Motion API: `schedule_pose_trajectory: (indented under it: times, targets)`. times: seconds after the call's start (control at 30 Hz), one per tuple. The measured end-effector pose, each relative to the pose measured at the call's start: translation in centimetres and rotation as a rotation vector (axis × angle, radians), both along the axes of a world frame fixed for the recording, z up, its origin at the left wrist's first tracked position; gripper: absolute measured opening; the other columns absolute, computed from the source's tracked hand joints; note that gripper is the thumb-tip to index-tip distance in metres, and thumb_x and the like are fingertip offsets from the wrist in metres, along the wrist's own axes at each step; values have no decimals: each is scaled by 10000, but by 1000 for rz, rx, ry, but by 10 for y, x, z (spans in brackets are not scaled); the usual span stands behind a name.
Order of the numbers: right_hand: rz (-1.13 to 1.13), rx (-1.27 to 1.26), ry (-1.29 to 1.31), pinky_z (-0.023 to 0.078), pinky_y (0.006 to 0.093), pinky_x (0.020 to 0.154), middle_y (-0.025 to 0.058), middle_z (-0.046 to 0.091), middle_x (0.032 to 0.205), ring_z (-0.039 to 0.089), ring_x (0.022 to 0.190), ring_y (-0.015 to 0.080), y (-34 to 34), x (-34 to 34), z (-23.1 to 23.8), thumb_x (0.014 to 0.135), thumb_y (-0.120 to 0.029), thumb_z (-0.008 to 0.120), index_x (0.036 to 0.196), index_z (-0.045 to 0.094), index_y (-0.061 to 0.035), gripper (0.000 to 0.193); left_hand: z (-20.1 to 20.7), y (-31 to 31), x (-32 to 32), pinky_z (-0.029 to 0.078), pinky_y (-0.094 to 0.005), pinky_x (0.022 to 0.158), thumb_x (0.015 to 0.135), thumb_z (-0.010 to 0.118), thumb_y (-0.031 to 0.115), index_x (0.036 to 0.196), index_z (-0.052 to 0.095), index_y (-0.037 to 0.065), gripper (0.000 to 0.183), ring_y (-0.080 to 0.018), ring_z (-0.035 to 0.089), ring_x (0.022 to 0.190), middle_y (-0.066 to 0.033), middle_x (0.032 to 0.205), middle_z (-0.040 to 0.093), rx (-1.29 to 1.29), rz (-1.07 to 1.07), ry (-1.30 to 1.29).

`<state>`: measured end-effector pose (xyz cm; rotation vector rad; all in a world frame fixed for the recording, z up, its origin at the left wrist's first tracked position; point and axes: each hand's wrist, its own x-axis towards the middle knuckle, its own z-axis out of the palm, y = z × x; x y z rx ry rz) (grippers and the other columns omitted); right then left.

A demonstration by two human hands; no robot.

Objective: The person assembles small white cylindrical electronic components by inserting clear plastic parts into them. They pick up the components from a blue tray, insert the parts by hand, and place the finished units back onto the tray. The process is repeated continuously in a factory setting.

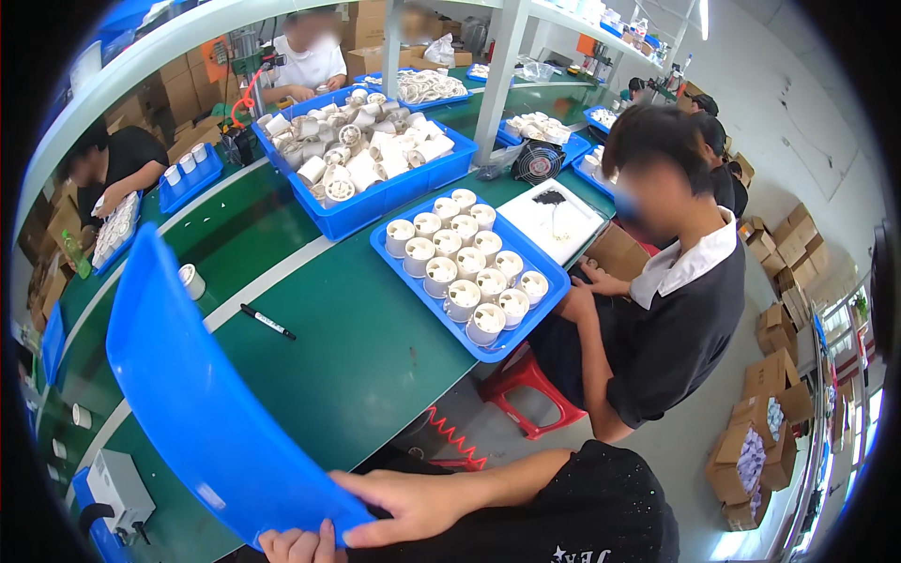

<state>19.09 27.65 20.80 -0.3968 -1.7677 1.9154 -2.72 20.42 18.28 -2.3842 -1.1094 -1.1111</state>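
Holding one blue plastic tray (221,403) on a slant, both hands at its near end

Right hand (413,511): partly closed, gripping the tray's near corner; some of its fingers are hidden. Left hand (302,544): fingers bent over the lower edge of the same end, just beside the right; the palm is out of view.

Held tray: at lower left, before the person, raised at the near side of a green worktable (366,361). Long axis slanting from the hands up and away to the left, far end pointing to the upper left. Tilted steeply; whether its inner or outer face shows cannot be told. Small pale label near the lower edge.

Containers, with contents:
– Loaded blue tray (380,246), shallow, flat on the worktable to the right: white cylindrical housings (469,261) standing upright in close rows, recessed ends up.
– Large blue bin (338,223), deep, beyond it: similar white cylindrical parts, heaped at all angles.
– White tray (566,239), beside the loaded one: a small dark heap.
– Small blue tray (195,195), upper left: a few white cups in a row.
– Open cardboard carton (727,469), on the floor at right: pale lilac pieces.

Loose on the worktable: one black-and-white marker pen (267,322), lying aslant; one white cylinder (190,281), near the held tray's far end.

Alongside: one co-worker (690,300), dark top with white collar, seated at right.
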Motion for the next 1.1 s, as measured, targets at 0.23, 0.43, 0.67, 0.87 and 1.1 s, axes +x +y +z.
schedule_pose_trajectory:
  times: [0.23,0.43,0.67,0.87,1.1]
  targets:
    - [-161,-402,112,391,311,1036,86,514,1322,474,1198,146,10,2,-39,959,-148,566,1459,315,12,583,39,25,13,418,-369,681,768,722,169,944,705,51,213,-228,591,699,-75,858,634,-138,34,183]
    - [-195,-629,246,539,389,820,170,628,1107,668,887,266,32,12,-61,929,-148,567,1312,433,23,441,42,13,-7,179,-572,1140,795,731,396,1252,575,64,586,-353,413,1313,-176,1363,468,-372,395,-14]
    - [-261,-615,292,534,437,821,224,615,1099,656,907,328,55,13,-62,877,-75,559,1293,409,68,465,-41,21,-34,512,-409,881,1022,439,375,1316,447,-47,515,-342,619,1082,-206,1236,574,-628,182,-1576]
    - [-186,-614,195,519,462,875,215,571,1186,636,981,330,71,-7,-75,900,-118,568,1355,357,46,528,-56,34,-4,579,-390,636,1029,439,338,1207,452,-46,423,-324,683,721,-213,985,654,-1028,-98,-1772]
    - [-186,-393,325,485,396,888,187,526,1304,619,1036,289,91,-15,-92,978,-374,553,1441,283,15,662,-32,89,-16,558,-360,651,1003,475,238,1142,509,-14,289,-234,659,709,-147,931,661,-984,-119,-1874]
